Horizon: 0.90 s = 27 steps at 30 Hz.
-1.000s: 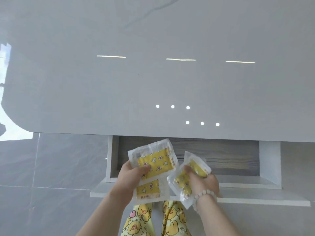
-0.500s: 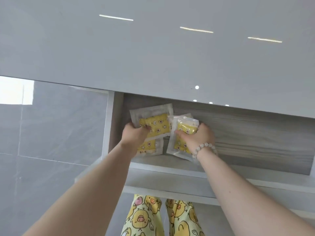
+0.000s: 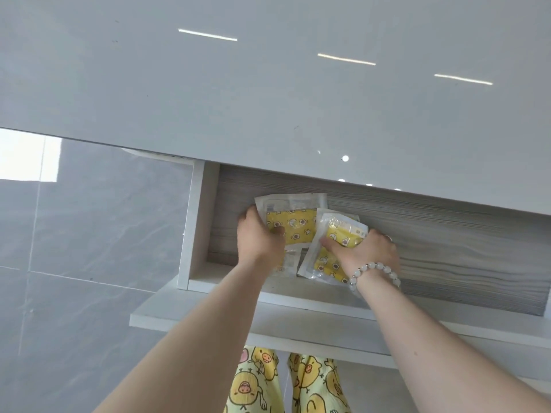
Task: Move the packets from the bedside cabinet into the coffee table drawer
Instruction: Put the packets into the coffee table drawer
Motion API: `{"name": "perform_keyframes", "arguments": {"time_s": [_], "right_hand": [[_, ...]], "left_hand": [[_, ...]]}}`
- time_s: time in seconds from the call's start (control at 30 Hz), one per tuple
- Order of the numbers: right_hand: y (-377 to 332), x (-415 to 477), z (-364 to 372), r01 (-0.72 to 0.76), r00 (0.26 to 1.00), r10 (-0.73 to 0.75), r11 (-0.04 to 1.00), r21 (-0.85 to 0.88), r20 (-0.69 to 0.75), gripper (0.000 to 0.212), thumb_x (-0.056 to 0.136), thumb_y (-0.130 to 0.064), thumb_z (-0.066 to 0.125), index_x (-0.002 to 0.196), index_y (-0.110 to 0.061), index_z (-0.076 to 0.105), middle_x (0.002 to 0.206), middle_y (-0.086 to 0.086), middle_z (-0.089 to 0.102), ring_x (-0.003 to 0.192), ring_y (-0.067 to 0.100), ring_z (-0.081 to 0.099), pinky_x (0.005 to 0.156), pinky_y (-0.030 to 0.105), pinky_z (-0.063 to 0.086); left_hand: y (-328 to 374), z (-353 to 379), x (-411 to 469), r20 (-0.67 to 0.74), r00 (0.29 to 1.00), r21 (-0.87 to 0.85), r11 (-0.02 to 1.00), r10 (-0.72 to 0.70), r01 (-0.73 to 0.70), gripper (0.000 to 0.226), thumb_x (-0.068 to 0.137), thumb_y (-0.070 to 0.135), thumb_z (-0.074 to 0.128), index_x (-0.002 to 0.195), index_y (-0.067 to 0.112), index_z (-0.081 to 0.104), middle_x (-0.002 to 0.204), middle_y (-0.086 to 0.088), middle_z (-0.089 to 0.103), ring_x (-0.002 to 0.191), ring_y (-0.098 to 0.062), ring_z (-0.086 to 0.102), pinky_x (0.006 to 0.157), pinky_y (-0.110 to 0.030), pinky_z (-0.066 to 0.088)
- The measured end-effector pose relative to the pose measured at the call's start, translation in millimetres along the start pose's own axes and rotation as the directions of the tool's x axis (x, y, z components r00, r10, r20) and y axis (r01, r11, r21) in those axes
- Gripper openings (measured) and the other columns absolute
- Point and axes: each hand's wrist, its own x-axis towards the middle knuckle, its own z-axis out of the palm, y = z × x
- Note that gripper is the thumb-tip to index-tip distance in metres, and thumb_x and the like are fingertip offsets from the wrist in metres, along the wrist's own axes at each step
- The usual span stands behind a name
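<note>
I am reaching both arms into the open white drawer point(image 3: 190, 228) with a grey wood-grain floor, which is standing out from under the glossy pale-grey coffee table top point(image 3: 268, 84). My left hand point(image 3: 262, 236) is gripping a flat clear plastic packet point(image 3: 290, 222) with a yellow star-and-moon print, thumb curled over its front. My right hand point(image 3: 366, 251) is pinching a crinkled clear packet point(image 3: 337, 242) with yellow printed contents, and its upper corner is overlapping the first one. Both are sitting low inside the drawer, towards its left wall; I cannot tell whether they are touching the floor. A white bead bracelet point(image 3: 375, 268) is circling my right wrist. My yellow chick-print trousers point(image 3: 256, 380) are showing below the drawer front, beside grey floor tiles point(image 3: 74, 234).
</note>
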Motion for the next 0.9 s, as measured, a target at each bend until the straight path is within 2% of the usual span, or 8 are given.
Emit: {"name": "perform_keyframes", "arguments": {"time_s": [0.2, 0.33, 0.47, 0.57, 0.63, 0.7, 0.8, 0.9], "right_hand": [[4, -1, -8, -0.062, 0.998, 0.061, 0.998, 0.024, 0.021, 0.095, 0.059, -0.067, 0.073, 0.124, -0.005, 0.041, 0.123, 0.013, 0.055, 0.117, 0.03, 0.051, 0.081, 0.038, 0.049], [6, -11, -26, -0.01, 0.999, 0.014, 0.992, -0.128, 0.029, 0.101, 0.058, -0.073, 0.068, 0.126, -0.005, 0.039, 0.127, 0.013, 0.051, 0.121, 0.029, 0.047, 0.086, 0.039, 0.047], [2, -36, -53, 0.151, 0.987, -0.13, 0.954, -0.26, 0.098, 0.08, 0.076, -0.071, 0.054, 0.127, -0.01, 0.043, 0.127, 0.011, 0.052, 0.12, 0.027, 0.047, 0.089, 0.036, 0.046], [-12, -67, -90, 0.395, 0.914, -0.344, 0.876, -0.277, 0.216, 0.05, 0.091, -0.057, 0.043, 0.118, -0.017, 0.054, 0.121, 0.005, 0.056, 0.112, 0.022, 0.052, 0.081, 0.029, 0.045], [-27, -97, -124, 0.532, 0.845, -0.48, 0.799, -0.281, 0.235, 0.04, 0.095, -0.049, 0.04, 0.113, -0.018, 0.057, 0.119, 0.002, 0.056, 0.112, 0.02, 0.051, 0.079, 0.028, 0.045], [-49, -134, -169, 0.615, 0.788, -0.586, 0.726, -0.308, 0.191, 0.037, 0.098, -0.042, 0.036, 0.117, -0.017, 0.055, 0.121, 0.002, 0.054, 0.115, 0.019, 0.048, 0.085, 0.031, 0.045], [-79, -188, -236, 0.686, 0.704, -0.704, 0.642, -0.343, 0.091, 0.033, 0.099, -0.03, 0.033, 0.119, -0.013, 0.054, 0.122, 0.004, 0.054, 0.116, 0.021, 0.047, 0.09, 0.032, 0.045], [-106, -245, -298, 0.734, 0.598, -0.801, 0.541, -0.411, 0.012, 0.033, 0.099, -0.024, 0.032, 0.12, -0.012, 0.054, 0.122, 0.006, 0.054, 0.115, 0.022, 0.047, 0.088, 0.032, 0.044]], "left_hand": [[0, -8, -4, -0.066, 0.998, 0.363, 0.932, 0.017, 0.009, 0.057, 0.086, 0.032, 0.066, 0.128, 0.005, 0.038, 0.128, -0.011, 0.047, 0.119, -0.028, 0.045, 0.093, -0.037, 0.042], [6, -15, -15, -0.057, 0.998, 0.432, 0.902, 0.03, -0.003, 0.052, 0.088, 0.027, 0.062, 0.129, 0.006, 0.037, 0.132, -0.01, 0.043, 0.123, -0.027, 0.041, 0.093, -0.036, 0.041], [16, -38, -41, 0.037, 0.999, 0.521, 0.852, 0.037, -0.051, 0.044, 0.091, 0.028, 0.056, 0.127, 0.01, 0.041, 0.127, -0.007, 0.045, 0.12, -0.025, 0.044, 0.091, -0.034, 0.042], [35, -74, -66, 0.103, 0.992, 0.567, 0.815, 0.077, -0.122, 0.033, 0.093, 0.028, 0.047, 0.123, 0.014, 0.049, 0.117, -0.005, 0.052, 0.113, -0.025, 0.048, 0.086, -0.034, 0.043], [54, -105, -90, 0.169, 0.978, 0.617, 0.76, 0.125, -0.204, 0.026, 0.094, 0.026, 0.039, 0.109, 0.015, 0.057, 0.103, -0.004, 0.055, 0.1, -0.023, 0.053, 0.077, -0.033, 0.044], [82, -147, -121, 0.175, 0.965, 0.642, 0.72, 0.196, -0.263, 0.027, 0.096, 0.028, 0.036, 0.106, 0.015, 0.058, 0.104, -0.003, 0.059, 0.093, -0.022, 0.054, 0.075, -0.031, 0.044], [116, -212, -173, 0.141, 0.947, 0.683, 0.664, 0.289, -0.305, 0.031, 0.098, 0.034, 0.038, 0.115, 0.017, 0.057, 0.119, -0.003, 0.059, 0.109, -0.024, 0.056, 0.083, -0.031, 0.044], [144, -276, -225, 0.067, 0.917, 0.733, 0.604, 0.394, -0.313, 0.034, 0.099, 0.033, 0.036, 0.118, 0.016, 0.058, 0.12, -0.006, 0.059, 0.112, -0.026, 0.055, 0.086, -0.031, 0.043]]}}
